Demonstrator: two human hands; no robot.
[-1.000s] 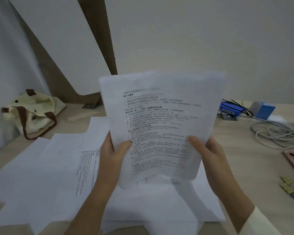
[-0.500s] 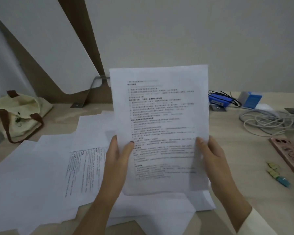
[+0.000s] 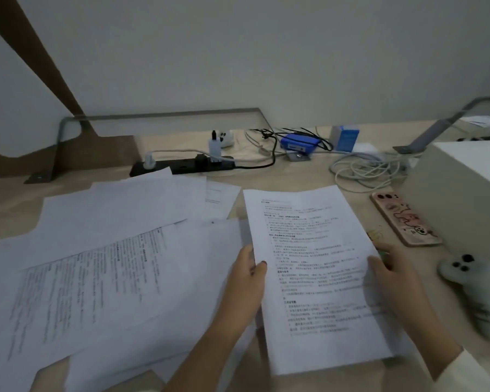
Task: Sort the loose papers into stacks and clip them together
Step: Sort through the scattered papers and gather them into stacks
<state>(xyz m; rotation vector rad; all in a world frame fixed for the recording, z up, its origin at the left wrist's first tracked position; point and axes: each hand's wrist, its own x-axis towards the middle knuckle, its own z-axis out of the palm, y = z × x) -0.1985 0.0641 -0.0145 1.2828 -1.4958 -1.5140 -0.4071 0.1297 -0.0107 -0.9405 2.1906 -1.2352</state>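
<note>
Paper stack (image 3: 317,278) sits right of centre over the desk (image 3: 294,176), its top sheet covered in dense black print with a few bolder headings. All of it is too blurred to read. The stack lies between the two hands, its long edges running away from the person. Whether its underside touches the desk I cannot tell.

The left hand (image 3: 246,281) grips the left edge about halfway along, thumb curled over the top sheet and fingers tucked beneath. The right hand (image 3: 393,278) holds the right edge at the same height, thumb pressed flat on the print and the other fingers reaching under and past the edge.

Loose papers (image 3: 102,250) fan out in an overlapping spread to the left, some printed, some blank, one corner slipping under the stack.

Just beyond the right hand lies a phone (image 3: 405,219) in a pink cartoon case, face down. A grey plush toy (image 3: 470,284) lies near it, beside a white box (image 3: 464,190). Further back are a black power strip (image 3: 181,165), a coil of pale cable (image 3: 365,171) and a small blue device (image 3: 300,143).
</note>
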